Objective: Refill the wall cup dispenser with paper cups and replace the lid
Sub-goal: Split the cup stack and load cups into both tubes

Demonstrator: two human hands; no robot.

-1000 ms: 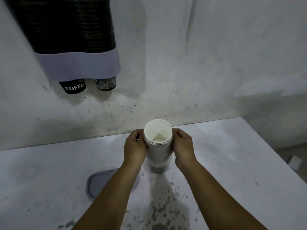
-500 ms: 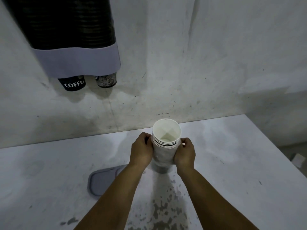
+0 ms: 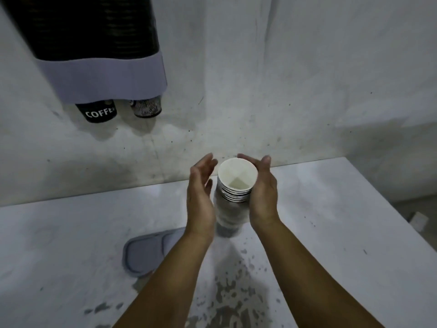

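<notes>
Our left hand (image 3: pixel 201 197) has just sprung open, palm flat and clear of the stack of paper cups (image 3: pixel 233 195), while our right hand (image 3: pixel 262 195) cups the stack's far side, where a moment ago both hands were wrapped around it. The stack stands between our hands; the lid (image 3: pixel 149 252) lies below our left wrist, and the dispenser (image 3: pixel 99 67) hangs up-left, so we judge a regrip before loading.

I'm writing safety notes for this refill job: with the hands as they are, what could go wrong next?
1. The left hand is open, off the cup stack; only the right hand cups it, so the tall stack could tip or split.
2. The lid lies on the table under the left forearm and might get knocked.
</notes>
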